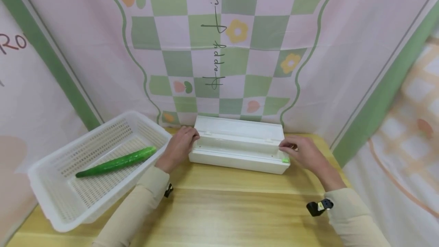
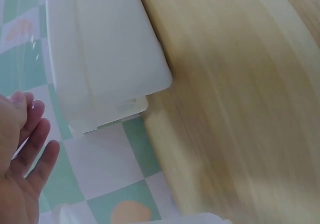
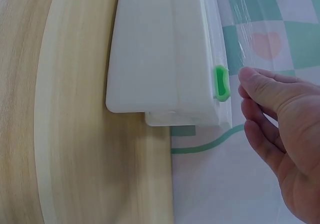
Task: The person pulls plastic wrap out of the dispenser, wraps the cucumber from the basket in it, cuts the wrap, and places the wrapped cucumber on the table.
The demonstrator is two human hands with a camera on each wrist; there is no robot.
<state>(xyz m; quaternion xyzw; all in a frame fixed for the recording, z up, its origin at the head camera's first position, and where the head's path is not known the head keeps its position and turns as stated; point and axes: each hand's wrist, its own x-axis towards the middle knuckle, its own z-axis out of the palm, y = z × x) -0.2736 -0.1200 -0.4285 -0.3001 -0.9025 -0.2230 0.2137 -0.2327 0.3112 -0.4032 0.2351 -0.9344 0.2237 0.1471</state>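
Observation:
A long white box [image 1: 240, 163] with its lid [image 1: 240, 127] raised stands at the back of the wooden table, a green slider [image 1: 285, 160] at its right end. My left hand [image 1: 178, 146] is at the box's left end, thumb and fingertips pinching the edge of a clear film. At the right end my right hand [image 1: 303, 151] pinches the film's other corner. In the right wrist view the transparent film [image 3: 245, 33] runs up from the thumb and forefinger of my right hand [image 3: 280, 108], beside the green slider [image 3: 221, 83]. The left wrist view shows my left hand [image 2: 25, 159] beside the box [image 2: 110, 43].
On the left of the table is a white perforated basket [image 1: 44, 190] with a green cucumber [image 1: 116, 162] lying in it. A checkered cloth [image 1: 236, 60] hangs behind the box. The wooden tabletop [image 1: 219, 212] extends in front.

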